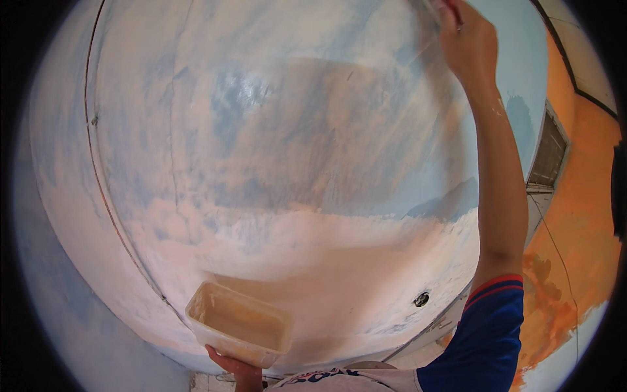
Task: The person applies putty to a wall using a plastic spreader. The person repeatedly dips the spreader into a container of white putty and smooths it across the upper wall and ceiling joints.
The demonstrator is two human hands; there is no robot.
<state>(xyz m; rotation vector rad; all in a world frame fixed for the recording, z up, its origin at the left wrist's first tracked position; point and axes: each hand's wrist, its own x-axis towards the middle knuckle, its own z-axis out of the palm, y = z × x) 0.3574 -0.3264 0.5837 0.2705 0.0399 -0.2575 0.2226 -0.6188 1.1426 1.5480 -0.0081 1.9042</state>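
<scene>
My left hand (236, 367) supports a rectangular pale plastic tub (277, 356) from below, low in the picture. The tub is tilted so its inside shows, coated with a beige residue. High at the upper right, my right hand (471, 49) is closed around a tool with a red handle (449, 9). The picture's top edge cuts this tool off, so its kind cannot be made out. Before me stands a wall (261, 163), patchy with pinkish-white coating over pale blue; the raised right arm reaches across its right side.
A thin cable (98, 166) runs down the wall at the left. Low on the right sits a round hole (421, 299) with a dark inside. Beyond my arm are an orange wall (575, 222), a small framed opening (548, 153) and a hanging cord (563, 261).
</scene>
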